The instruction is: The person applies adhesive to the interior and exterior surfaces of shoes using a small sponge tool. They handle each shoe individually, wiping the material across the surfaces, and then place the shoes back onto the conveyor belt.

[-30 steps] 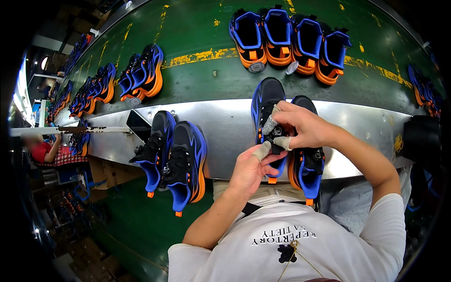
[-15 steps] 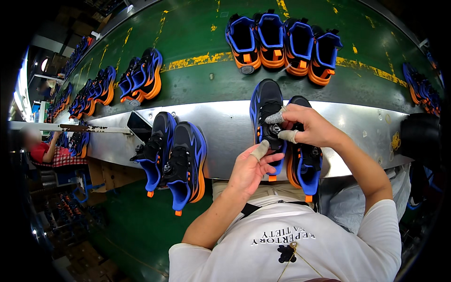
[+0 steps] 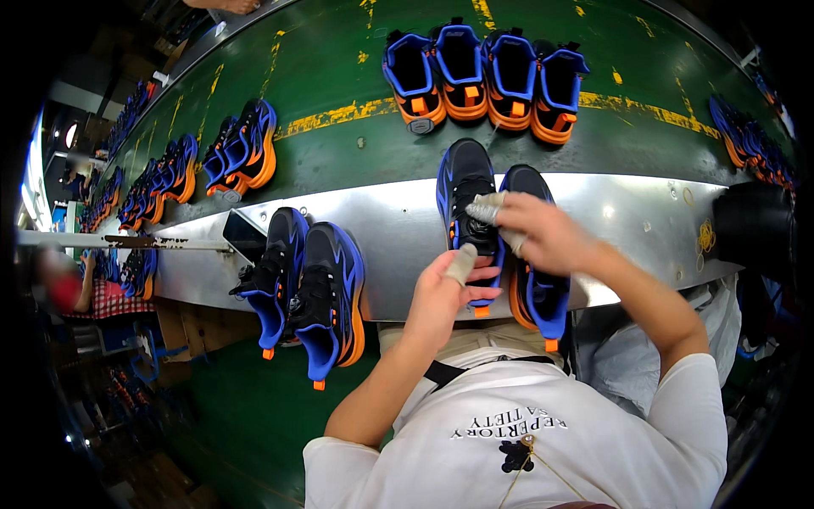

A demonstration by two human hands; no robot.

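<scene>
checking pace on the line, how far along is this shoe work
Looks done: four shoes on the green belt. In hand: both hands, left hand and right hand, work the laces of the shoe on the metal ledge. Left: seemingly the pair beside it.

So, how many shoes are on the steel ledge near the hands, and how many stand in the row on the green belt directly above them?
Shoes under the hands: 2
Shoes on the ledge to the left: 2
Shoes in the belt row: 4
Total: 8
</scene>
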